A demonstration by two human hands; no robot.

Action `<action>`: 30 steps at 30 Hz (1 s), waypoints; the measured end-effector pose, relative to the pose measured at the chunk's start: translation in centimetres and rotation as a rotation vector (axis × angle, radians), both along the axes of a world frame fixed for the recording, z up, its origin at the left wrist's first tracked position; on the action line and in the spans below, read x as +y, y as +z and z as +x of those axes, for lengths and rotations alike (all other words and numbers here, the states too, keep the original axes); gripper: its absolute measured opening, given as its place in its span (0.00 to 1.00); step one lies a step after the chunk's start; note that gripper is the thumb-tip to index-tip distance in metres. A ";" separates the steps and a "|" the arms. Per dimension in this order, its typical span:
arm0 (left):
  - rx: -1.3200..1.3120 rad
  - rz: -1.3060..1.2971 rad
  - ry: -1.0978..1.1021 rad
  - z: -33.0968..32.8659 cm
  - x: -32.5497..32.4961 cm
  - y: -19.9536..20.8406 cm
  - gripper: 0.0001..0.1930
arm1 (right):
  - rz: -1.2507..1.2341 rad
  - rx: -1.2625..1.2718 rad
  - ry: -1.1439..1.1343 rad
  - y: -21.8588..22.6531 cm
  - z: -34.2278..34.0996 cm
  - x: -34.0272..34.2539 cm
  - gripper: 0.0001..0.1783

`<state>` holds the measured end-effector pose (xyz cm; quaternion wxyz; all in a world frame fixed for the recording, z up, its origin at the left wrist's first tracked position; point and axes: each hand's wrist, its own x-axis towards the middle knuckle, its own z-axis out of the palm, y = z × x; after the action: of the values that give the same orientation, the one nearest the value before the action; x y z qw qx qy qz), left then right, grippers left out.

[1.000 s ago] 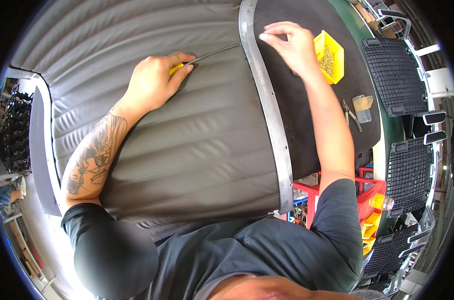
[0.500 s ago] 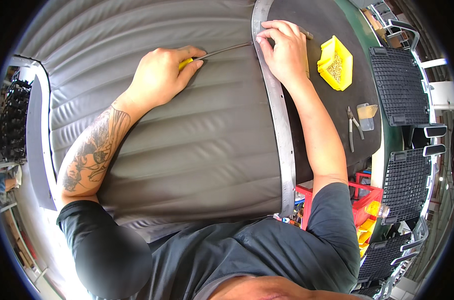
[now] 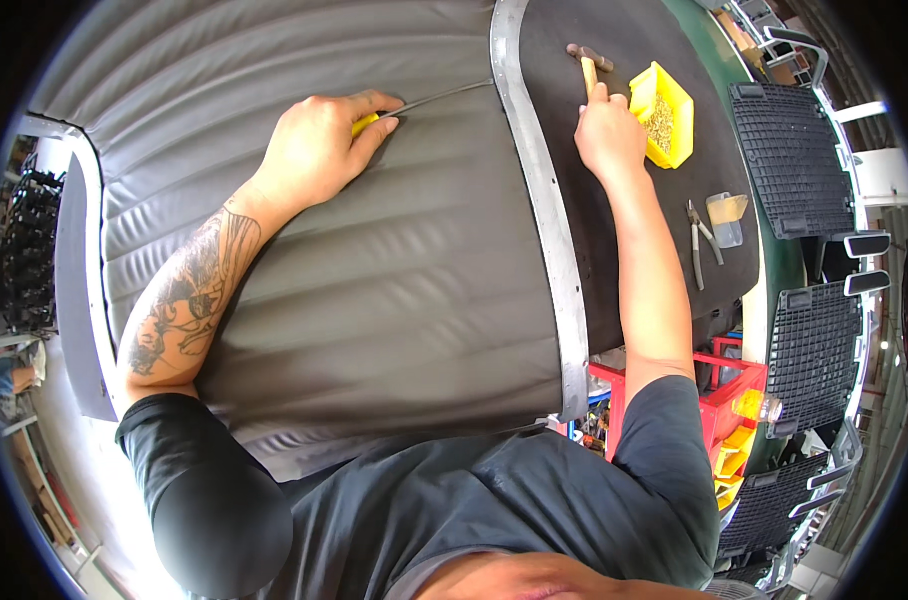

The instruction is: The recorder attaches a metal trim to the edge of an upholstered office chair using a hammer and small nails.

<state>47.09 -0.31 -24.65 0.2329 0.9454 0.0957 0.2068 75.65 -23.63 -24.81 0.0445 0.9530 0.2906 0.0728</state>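
Observation:
My left hand (image 3: pixel 319 148) is closed around the yellow handle of a long, thin screwdriver (image 3: pixel 442 98). Its shaft lies across the dark, padded, ribbed cover (image 3: pixel 394 260), and the tip meets the edge of the pale metal strip (image 3: pixel 536 150). On the dark board beyond that strip, my right hand (image 3: pixel 612 138) grips the wooden handle of a hammer (image 3: pixel 589 76). The hammer head points away from me, while the lower handle is hidden under my fingers. Just right of this hand stands a yellow bin (image 3: pixel 682 130) holding many small brass-coloured fasteners.
Pliers (image 3: pixel 701 245) with grey handles lie on the dark board beside a small clear box (image 3: pixel 726 222). A red metal frame (image 3: pixel 734 385) with yellow bins stands near my right elbow. Black grid panels (image 3: pixel 796 160) line the far right.
My right hand has left the metal strip, moved right and taken hold of the hammer handle. My left hand keeps the screwdriver in nearly the same place.

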 end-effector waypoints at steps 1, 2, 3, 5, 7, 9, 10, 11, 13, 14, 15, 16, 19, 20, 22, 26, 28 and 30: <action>0.005 0.002 0.007 0.1 0.0 0.0 0.14 | 0.002 0.005 -0.004 -0.1 0.6 0.0 0.29; 0.011 0.003 0.001 0.1 0.0 -0.2 0.14 | 0.102 0.042 -0.014 -0.2 1.4 -0.2 0.29; -0.015 0.013 -0.013 0.2 0.1 -0.5 0.14 | 0.203 0.077 -0.024 -0.2 2.1 -0.7 0.29; -0.049 0.022 -0.036 0.8 0.1 -0.5 0.15 | 0.664 0.194 0.121 -1.0 3.7 -2.7 0.33; 0.007 0.010 -0.004 0.2 0.1 -0.4 0.15 | 1.016 0.771 0.153 2.8 -0.5 -5.1 0.33; 0.010 0.010 0.028 -0.3 0.0 -0.3 0.14 | 1.304 0.688 0.349 4.7 -5.9 -5.2 0.29; 0.011 0.012 0.036 -0.2 -0.1 -0.2 0.13 | 1.281 0.503 0.443 4.8 -7.2 -6.1 0.29; 0.015 0.011 0.037 -0.2 -0.1 -0.2 0.13 | 1.250 0.319 0.534 4.7 -7.9 -6.5 0.28; 0.021 0.010 0.035 -0.2 -0.2 -0.1 0.13 | 1.331 0.160 0.642 2.3 -8.0 -6.6 0.27; 0.015 0.011 0.020 0.3 -0.3 0.1 0.13 | 1.260 0.158 0.651 -0.3 -7.3 -7.6 0.26; 0.001 -0.004 -0.008 0.8 -0.3 0.1 0.14 | 1.191 0.160 0.664 -2.0 -6.5 -8.0 0.26; -0.004 -0.019 -0.016 0.7 -0.2 0.0 0.14 | 0.934 0.121 0.571 -1.5 -6.8 -7.0 0.26; 0.037 0.001 0.020 0.3 0.2 -0.3 0.14 | 0.859 0.337 0.407 0.4 -7.9 -5.5 0.27; 0.036 0.000 0.031 0.3 0.4 -0.4 0.14 | 1.051 0.308 0.513 1.1 -8.4 -5.3 0.28; 0.000 -0.004 0.003 0.1 0.3 -0.5 0.14 | 1.339 0.161 0.752 3.6 -9.9 -5.6 0.29; -0.055 0.016 -0.032 0.4 -0.3 0.2 0.14 | 1.271 -0.213 1.071 0.7 -6.6 -6.6 0.25; 0.048 -0.015 0.007 0.6 0.1 -0.4 0.14 | 0.679 0.025 0.632 -1.3 -7.0 -5.4 0.24; 0.030 -0.015 -0.001 0.0 0.0 -0.6 0.14 | 0.829 0.247 0.407 1.2 -9.2 -5.3 0.25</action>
<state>47.12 -0.32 -25.21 0.2387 0.9466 0.1004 0.1921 66.47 -28.92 -23.61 -0.3893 0.8157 0.4210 0.0758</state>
